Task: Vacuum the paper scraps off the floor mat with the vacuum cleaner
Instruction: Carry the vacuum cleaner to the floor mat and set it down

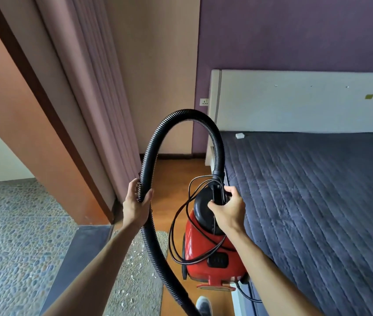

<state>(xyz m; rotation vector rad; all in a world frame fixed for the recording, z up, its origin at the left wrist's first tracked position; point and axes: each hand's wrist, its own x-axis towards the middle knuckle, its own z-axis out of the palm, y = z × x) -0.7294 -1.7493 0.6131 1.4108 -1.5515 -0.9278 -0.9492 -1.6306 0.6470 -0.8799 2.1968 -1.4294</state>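
A red vacuum cleaner with a black top hangs in the air beside the bed. My right hand grips its black carry handle, with loops of black power cord dangling round the body. My left hand holds the black ribbed hose, which arches up from the cleaner's top and runs down past my left forearm to the bottom edge. Below lies the grey floor mat, strewn with small white paper scraps. The hose's nozzle end is out of sight.
A bed with a dark quilted cover and white headboard fills the right side. Pink curtains and a brown door frame stand at left, with pebble flooring beyond. A wall socket sits by the headboard. My shoe stands on the wooden floor.
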